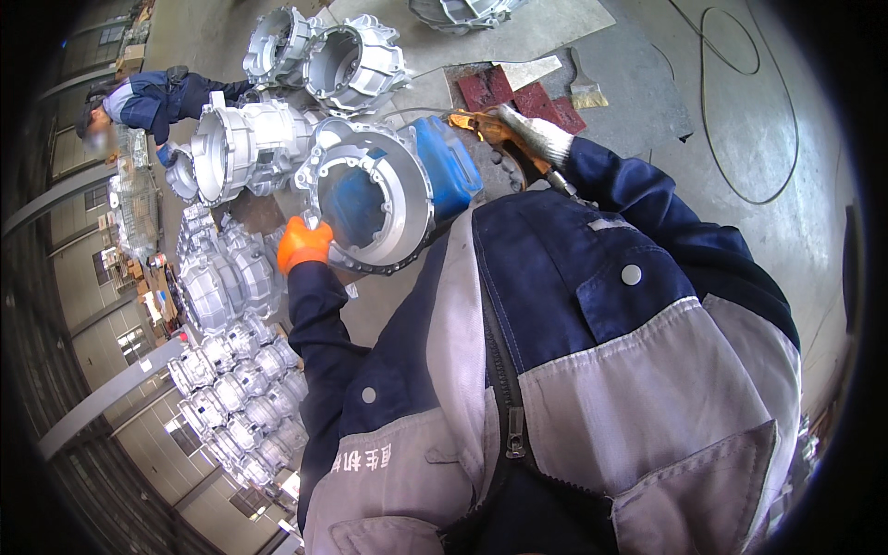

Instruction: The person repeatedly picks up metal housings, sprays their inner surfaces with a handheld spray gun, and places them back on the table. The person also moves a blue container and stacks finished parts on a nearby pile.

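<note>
My left hand [305,244], in an orange glove, is closed on the edge of a large round cast-metal housing [414,190]. The housing is silvery, with an open middle and bolt bosses round its flange. On the other side, my right hand [544,139], in a white glove, grips an orange power tool [495,131] with a metal fitting at its lower end. The tool's tip is apart from the housing, over a blue plastic container [449,166]. Which exact kind of tool it is cannot be made out.
More housings [351,65] stand beyond, with others [227,277] at the left and stacked rows [240,402] lower left. Dark red pieces [486,88] lie on grey sheeting [638,88]. A cable [708,111] loops over the floor. Another person [157,97] bends over castings at the far left.
</note>
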### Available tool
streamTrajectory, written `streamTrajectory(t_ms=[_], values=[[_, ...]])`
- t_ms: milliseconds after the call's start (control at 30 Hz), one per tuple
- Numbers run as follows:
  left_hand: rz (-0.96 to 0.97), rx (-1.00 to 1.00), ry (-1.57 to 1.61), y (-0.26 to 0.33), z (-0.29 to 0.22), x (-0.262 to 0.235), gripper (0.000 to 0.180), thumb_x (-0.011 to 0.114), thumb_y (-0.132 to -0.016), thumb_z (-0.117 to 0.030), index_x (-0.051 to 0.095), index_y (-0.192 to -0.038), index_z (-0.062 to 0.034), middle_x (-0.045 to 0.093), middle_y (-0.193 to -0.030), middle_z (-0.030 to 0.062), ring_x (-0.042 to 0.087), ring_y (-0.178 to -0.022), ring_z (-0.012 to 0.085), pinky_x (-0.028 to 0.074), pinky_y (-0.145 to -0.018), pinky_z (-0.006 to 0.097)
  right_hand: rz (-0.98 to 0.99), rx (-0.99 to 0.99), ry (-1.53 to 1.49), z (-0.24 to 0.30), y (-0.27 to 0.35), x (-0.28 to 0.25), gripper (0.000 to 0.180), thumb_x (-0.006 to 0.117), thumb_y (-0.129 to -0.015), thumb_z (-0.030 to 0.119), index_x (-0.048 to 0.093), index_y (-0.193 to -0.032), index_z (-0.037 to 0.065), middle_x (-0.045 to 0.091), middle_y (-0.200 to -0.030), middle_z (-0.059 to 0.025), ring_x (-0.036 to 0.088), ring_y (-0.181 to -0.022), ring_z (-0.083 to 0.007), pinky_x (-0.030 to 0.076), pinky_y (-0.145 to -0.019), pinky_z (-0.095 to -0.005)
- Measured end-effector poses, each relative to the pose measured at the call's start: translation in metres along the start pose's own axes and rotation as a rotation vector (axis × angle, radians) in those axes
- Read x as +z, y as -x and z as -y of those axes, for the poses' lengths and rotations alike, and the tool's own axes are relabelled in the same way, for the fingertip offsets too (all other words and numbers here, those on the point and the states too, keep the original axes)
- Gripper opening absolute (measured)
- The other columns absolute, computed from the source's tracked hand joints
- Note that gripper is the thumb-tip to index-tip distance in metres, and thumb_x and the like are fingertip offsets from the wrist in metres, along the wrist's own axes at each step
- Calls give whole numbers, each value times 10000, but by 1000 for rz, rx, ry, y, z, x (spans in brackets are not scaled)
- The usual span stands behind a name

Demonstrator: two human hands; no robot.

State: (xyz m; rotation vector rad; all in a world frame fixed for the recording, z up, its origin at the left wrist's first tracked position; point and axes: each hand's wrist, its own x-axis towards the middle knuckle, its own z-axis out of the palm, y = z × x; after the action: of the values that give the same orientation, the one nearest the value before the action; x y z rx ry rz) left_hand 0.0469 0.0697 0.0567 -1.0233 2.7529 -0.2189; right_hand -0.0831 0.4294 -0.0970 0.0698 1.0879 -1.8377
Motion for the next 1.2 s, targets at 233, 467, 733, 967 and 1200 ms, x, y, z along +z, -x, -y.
streamTrajectory(t_ms=[233, 467, 733, 967, 1200], values=[[-13, -3, -13, -3, 1, 2, 380, 629, -687, -372, 601, -895, -55, 642, -860, 208, 614, -853, 377, 466, -734, 434, -34, 29, -297, -36, -19, -32, 458, 507, -898, 459, 587, -1075, 45, 641, -919, -72, 617, -749, -155, 518, -674, -282], [-36, 10, 25, -2, 1, 3, 371, 637, -678, -367, 607, -873, -53, 643, -858, 205, 616, -848, 373, 465, -727, 430, -153, 30, -193, -38, -22, -31, 443, 489, -909, 459, 606, -1046, 55, 642, -892, -74, 613, -709, -153, 519, -655, -291], [21, -33, -34, 0, -7, -7, 385, 643, -676, -376, 607, -888, -58, 648, -855, 193, 618, -853, 365, 466, -738, 423, -12, 42, -287, -40, -32, -39, 419, 487, -921, 416, 589, -1084, 43, 647, -932, -69, 629, -756, -156, 529, -684, -292], [-118, 96, -233, -5, -1, -1, 446, 667, -643, -374, 608, -940, -47, 627, -996, 202, 595, -950, 349, 462, -801, 427, -102, 35, -210, -34, -36, -34, 436, 484, -914, 442, 593, -1067, 49, 648, -919, -70, 630, -738, -157, 531, -672, -292], [-122, 84, 17, -20, 0, 2, 403, 671, -643, -335, 635, -899, -26, 642, -899, 203, 611, -886, 358, 472, -761, 415, 31, 44, -234, 0, -9, -25, 471, 491, -897, 484, 595, -1059, 54, 648, -844, -72, 623, -652, -148, 531, -595, -263]])
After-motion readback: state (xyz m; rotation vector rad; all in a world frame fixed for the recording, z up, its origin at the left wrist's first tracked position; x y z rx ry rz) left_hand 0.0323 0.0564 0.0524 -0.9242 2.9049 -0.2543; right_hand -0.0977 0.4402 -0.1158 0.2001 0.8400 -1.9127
